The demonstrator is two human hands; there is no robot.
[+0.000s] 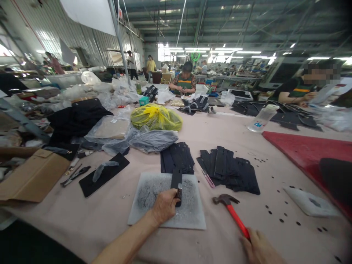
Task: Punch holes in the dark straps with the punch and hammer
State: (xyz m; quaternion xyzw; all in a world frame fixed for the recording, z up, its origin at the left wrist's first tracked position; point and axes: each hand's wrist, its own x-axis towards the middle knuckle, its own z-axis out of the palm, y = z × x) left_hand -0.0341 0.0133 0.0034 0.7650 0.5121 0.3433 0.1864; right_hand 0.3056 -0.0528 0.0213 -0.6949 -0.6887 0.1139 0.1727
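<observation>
My left hand point(164, 206) is closed around a small dark metal punch point(179, 191), held on a narrow black strip point(176, 178). Under the strip lies a worn white board point(145, 216) with dark specks and marks. To the right, my right hand point(260, 246) grips the red handle of a claw hammer point(235, 215), its head just off the board's right side. Beyond the board sit a stack of dark pieces point(177, 157) and a fanned pile of similar dark pieces point(231, 168). Pink-handled snips point(208, 179) rest beside that pile.
Small black discs are scattered at the right near a white block point(310, 201) and a red sheet point(308, 157). A clear bottle point(262, 118) stands farther back. Leftward are a black panel point(103, 175), pliers point(75, 176), a cardboard box point(35, 176) and a yellow bag point(156, 118). Co-workers sit across the table.
</observation>
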